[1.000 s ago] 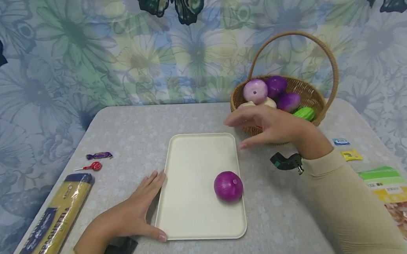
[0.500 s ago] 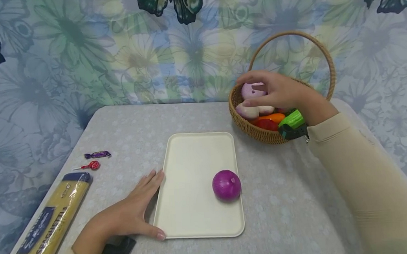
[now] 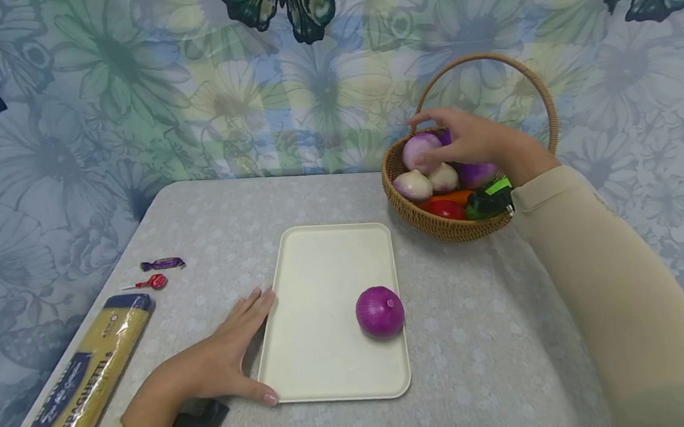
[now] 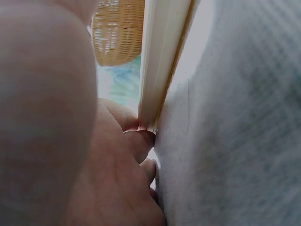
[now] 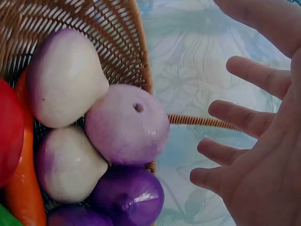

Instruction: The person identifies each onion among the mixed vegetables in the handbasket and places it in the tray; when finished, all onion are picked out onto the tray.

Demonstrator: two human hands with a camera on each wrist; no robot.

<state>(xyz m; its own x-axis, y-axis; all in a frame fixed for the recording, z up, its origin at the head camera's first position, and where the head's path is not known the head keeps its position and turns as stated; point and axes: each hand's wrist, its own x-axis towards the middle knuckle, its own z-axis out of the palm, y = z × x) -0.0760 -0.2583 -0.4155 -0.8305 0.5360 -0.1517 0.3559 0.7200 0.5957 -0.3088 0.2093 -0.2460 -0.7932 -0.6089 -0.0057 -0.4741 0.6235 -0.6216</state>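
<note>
Over the wicker basket [image 3: 432,229], my right hand [image 3: 480,141] spreads its fingers above a pale purple round vegetable [image 5: 124,127]. In the right wrist view a gap shows between the fingertips and it. Two white-and-purple turnips [image 5: 66,80] and a dark purple onion [image 5: 131,193] lie against it. My left hand [image 3: 218,364] rests at the left edge of the cream tray [image 3: 317,288], fingers extended along the side and thumb at the near corner. A magenta onion [image 3: 380,312] sits on the tray's right side.
The basket also holds a red tomato-like vegetable [image 3: 445,209], an orange one [image 5: 23,188] and green ones; its tall handle [image 3: 551,106] arches above. Along the table's left lie a spaghetti pack [image 3: 91,376], a lollipop [image 3: 155,281] and a purple-wrapped candy [image 3: 163,263].
My right hand has moved up and away from me, from in front of the basket to above its vegetables. My left hand stays at the tray's edge.
</note>
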